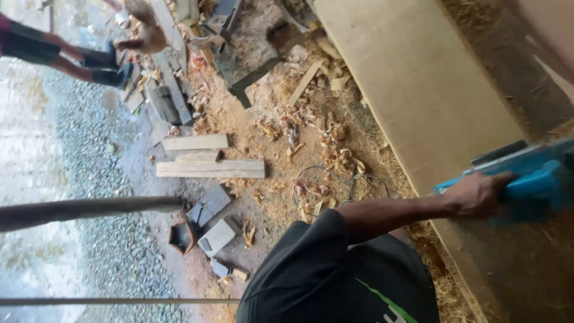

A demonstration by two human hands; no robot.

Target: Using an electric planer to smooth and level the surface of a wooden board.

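**Shavings on the workshop floor**

The dirt floor point(263, 197) is strewn with sawdust and curled wood shavings point(335, 149). Three short planks point(209, 158) lie side by side near its middle, with grey offcut blocks point(212, 224) below them in the view. A long pale board point(412, 90) lies along the right, a wire loop point(326, 179) beside it. Gravel point(95, 179) borders the left.

We see blue power tool point(532, 179), boxy plastic body with dark strip on top, resting tilted on long pale board point(412, 90), gripped at its handle end
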